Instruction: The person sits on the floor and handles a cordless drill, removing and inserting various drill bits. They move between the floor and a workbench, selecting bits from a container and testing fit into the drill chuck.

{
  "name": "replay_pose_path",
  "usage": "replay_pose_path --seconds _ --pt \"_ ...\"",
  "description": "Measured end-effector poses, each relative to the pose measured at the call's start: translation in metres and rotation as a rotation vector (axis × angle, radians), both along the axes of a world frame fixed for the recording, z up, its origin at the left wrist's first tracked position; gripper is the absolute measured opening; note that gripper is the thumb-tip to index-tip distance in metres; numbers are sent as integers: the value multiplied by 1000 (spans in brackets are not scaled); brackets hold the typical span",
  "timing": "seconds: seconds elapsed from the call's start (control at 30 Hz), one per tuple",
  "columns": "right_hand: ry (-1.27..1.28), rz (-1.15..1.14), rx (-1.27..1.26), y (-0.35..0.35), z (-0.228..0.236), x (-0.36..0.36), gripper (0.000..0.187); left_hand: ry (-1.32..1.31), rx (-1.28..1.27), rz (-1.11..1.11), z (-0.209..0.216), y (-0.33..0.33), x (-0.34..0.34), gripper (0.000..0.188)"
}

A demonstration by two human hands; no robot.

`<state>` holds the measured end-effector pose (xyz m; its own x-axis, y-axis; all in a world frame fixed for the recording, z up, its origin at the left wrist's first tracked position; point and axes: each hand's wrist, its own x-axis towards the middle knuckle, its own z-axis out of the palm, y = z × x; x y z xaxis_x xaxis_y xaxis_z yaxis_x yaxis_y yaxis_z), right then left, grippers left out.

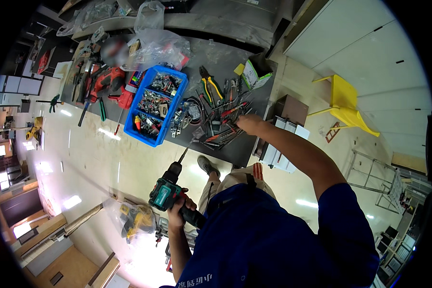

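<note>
My left hand [181, 208] is wrapped round the grip of a green and black cordless drill [166, 192]. A long bit [184, 154] in its chuck points up toward the bench edge. Over the right part of the dark workbench [201, 54], my right hand [247, 124] reaches to a heap of small hand tools [228, 114], with screwdrivers and bits among them. Its fingers are partly hidden, and I cannot make out whether they grip anything. Beyond the heap lie yellow-and-green-handled pliers [210, 85]. Left of it is a coil of dark cable [195, 111].
A blue divided tray [157, 141] of screws and fittings sits at the bench's front edge. Red power tools [111, 79] and plastic bags [163, 48] lie to the left. A green-and-white box [257, 72] stands at the right corner. Beyond, on the floor, is a yellow chair [344, 103].
</note>
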<state>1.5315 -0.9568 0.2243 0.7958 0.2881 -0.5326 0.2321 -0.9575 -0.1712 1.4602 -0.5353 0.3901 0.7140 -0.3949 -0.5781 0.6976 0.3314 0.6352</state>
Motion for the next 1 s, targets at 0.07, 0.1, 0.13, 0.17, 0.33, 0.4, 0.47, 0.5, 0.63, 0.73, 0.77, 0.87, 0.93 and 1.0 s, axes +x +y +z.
replay_pose_path --seconds 0.07,0.1,0.13,0.17,0.33,0.4,0.47,0.5,0.63,0.73,0.77,0.87,0.93,1.0 --pt "30 -53 106 -15 15 -2 20 -23 -46 -4 3 -2 -2 46" --pt "17 -104 212 -22 30 -4 21 -35 -69 -1 4 -2 -4 47" --pt "4 -158 313 -27 50 -5 21 -62 -121 -22 5 -2 -3 46" --pt "-33 -265 450 -29 65 -10 20 -85 -132 -41 6 -4 -1 46" --pt "-75 -736 1221 10 122 -44 15 -173 -241 -140 25 -18 8 46" --pt "-5 -836 1451 39 169 -50 11 -219 -288 -178 34 -22 12 45" --pt "-77 -807 1739 69 196 -58 9 -297 -234 -214 33 -18 17 45" --pt "-86 -790 1854 82 205 -62 9 -314 -243 -236 34 -19 19 45" --pt "-180 -804 1926 115 241 -62 12 -343 -311 -316 47 -25 26 46" --pt "-227 -783 1983 121 259 -65 13 -352 -339 -334 45 -18 22 45" --pt "-240 -767 2001 122 265 -66 13 -357 -335 -342 46 -16 20 45" --pt "-263 -818 1972 126 279 -70 14 -373 -343 -376 56 -13 19 46" --pt "-282 -855 1891 125 282 -74 16 -401 -326 -389 58 -9 16 46" --pt "-288 -880 1807 124 289 -77 18 -439 -296 -400 60 -5 14 46"
